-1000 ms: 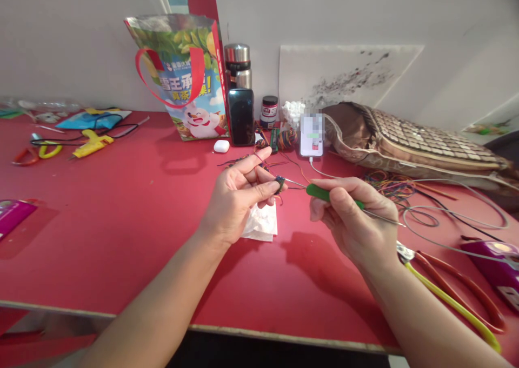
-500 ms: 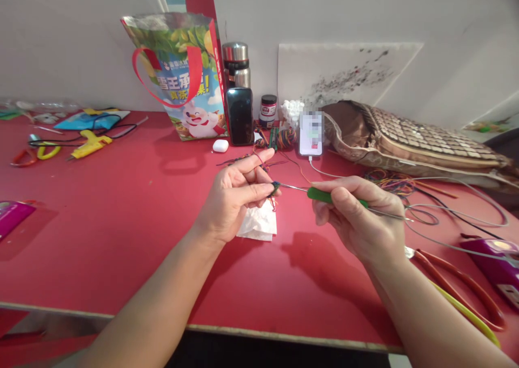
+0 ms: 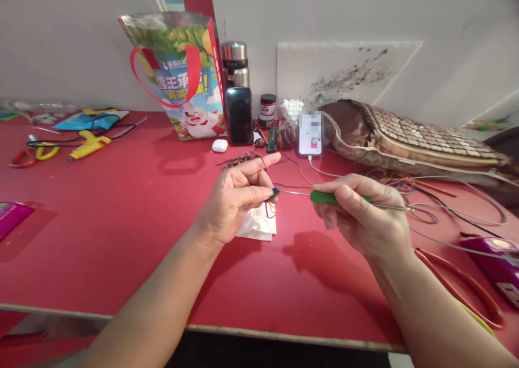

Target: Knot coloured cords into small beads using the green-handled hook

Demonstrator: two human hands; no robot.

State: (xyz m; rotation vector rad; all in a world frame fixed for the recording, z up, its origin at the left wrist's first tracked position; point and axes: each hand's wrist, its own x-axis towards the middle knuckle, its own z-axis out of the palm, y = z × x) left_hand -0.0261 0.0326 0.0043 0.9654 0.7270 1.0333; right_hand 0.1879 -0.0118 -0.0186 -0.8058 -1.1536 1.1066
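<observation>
The left hand has its grip closed, thumb against fingers, on a small dark piece of multicoloured yarn work, with the index finger stretched out above and a strand running over it. The right hand has its grip closed around the green handle of a thin metal hook tool. The tool's slim shaft reaches toward the left hand and meets the yarn work at the left fingertips, so the piece sits between the two hands, above the red desk. A bare metal end sticks out behind the right hand.

Below the left fingertips, a folded white tissue lies on the desk, and loose yarn ends hang over it. Beyond the hands, a black phone stands upright in front of a steel flask, beside a colourful carrier bag with red handles. A white earphone case lies in front of the bag. Right of the black phone are a small dark-lidded jar, a ball of multicoloured yarn and a lit phone plugged into a white cable. A yellow glue gun lies at the far left, and red-handled pliers lie partly behind the right forearm.
</observation>
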